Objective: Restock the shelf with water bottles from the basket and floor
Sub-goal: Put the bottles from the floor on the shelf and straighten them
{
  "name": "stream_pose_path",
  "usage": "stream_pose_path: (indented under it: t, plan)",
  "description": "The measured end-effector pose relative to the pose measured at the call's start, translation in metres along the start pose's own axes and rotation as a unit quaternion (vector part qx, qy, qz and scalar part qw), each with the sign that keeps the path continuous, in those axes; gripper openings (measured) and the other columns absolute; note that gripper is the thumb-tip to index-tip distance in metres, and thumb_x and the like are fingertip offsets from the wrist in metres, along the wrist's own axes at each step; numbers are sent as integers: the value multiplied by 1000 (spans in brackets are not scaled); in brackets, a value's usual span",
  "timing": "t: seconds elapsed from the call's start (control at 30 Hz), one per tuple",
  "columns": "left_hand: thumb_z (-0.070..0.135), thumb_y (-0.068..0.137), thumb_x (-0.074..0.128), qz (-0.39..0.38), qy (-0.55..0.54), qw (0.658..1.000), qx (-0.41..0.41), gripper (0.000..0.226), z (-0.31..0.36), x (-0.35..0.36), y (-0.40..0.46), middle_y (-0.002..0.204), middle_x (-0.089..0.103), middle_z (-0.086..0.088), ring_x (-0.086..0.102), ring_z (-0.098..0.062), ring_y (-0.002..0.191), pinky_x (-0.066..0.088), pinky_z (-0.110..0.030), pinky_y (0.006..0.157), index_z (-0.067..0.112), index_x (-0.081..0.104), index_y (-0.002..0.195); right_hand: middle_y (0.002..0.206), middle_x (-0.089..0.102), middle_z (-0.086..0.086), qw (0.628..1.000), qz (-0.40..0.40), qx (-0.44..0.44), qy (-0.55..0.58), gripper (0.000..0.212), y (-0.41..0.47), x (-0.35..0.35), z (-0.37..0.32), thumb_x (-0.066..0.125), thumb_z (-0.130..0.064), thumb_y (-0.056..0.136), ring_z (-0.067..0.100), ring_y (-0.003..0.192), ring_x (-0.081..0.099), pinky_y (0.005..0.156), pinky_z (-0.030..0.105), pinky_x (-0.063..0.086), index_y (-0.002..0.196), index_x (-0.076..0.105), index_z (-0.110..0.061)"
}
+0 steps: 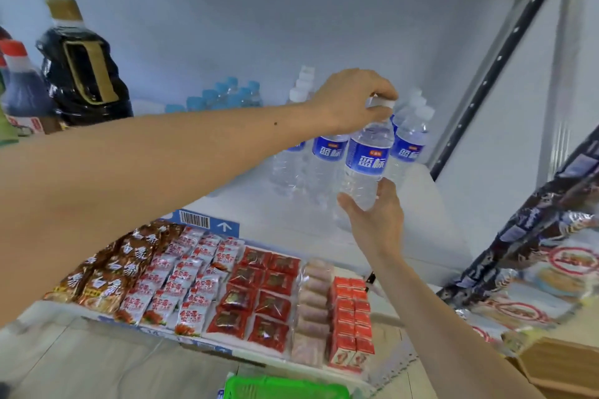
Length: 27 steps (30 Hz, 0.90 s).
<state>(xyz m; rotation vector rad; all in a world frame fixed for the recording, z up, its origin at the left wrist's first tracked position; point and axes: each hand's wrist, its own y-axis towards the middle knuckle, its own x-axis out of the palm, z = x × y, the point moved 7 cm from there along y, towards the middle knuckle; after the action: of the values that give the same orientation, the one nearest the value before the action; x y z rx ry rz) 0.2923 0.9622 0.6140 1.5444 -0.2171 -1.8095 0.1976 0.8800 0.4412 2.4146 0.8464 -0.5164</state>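
Dark glass and plastic fill the left end of the shelf (431,204): a large dark sauce bottle (82,65) with a gold label stands there beside a red-capped bottle (21,87). Further right along the back, a cluster of small blue-capped bottles (227,94) sits near the rear wall. Toward the right end stand several water bottles with blue labels (327,152), close together. The left hand (353,100) reaches in from the left and grips the white cap of one water bottle (368,162), fingers curled over its top. This bottle is at the front of the group, just beside its neighbours. The right hand (376,217) comes up from below, thumb and fingers spread around the bottle's base, touching it. Whether the base rests on the shelf cannot be told. On the lower shelf (402,372), rows of red and white snack packets (181,282) lie beside red sachets (259,295) and small red boxes (351,321). A green basket (285,389) shows at the bottom edge.
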Motion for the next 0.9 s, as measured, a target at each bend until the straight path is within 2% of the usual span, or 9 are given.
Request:
stream_pose_path:
  t: [0.07,0.23,0.53,0.7,0.9]
  plan:
    - [35,88,59,-19,37,999,0,33,0,13,13,121,63,4,55,-18,113,40,-31,96,27,64,120,128,55,3,1000,-9,1,9,65,14,2,16,75,-39,77,23,116,53,95,37,45,128,43,-16]
    - [28,88,61,-60,93,994,8,35,1,37,28,126,62,8,52,-15,115,36,-30,94,29,62,123,132,51,3,999,-14,17,26,70,36,15,43,76,-35,77,23,121,51,99,37,44,133,39,-17]
    - [26,84,66,-52,104,993,26,33,2,49,49,120,65,9,58,-14,108,40,-28,90,27,66,117,129,52,3,998,14,18,63,72,57,28,52,80,-34,73,21,118,51,96,33,45,129,41,-14]
    - [25,83,67,-43,109,993,22,33,-5,47,54,119,66,9,57,-13,107,34,-22,83,28,66,116,129,52,1,997,32,27,62,74,65,32,54,83,-36,69,19,117,52,89,27,43,127,41,-18]
    - [23,83,66,-47,112,992,16,35,-10,46,56,120,65,8,58,-14,107,40,-26,90,27,65,118,132,50,1,998,34,34,50,77,69,39,51,82,-38,70,19,119,52,86,25,41,130,38,-19]
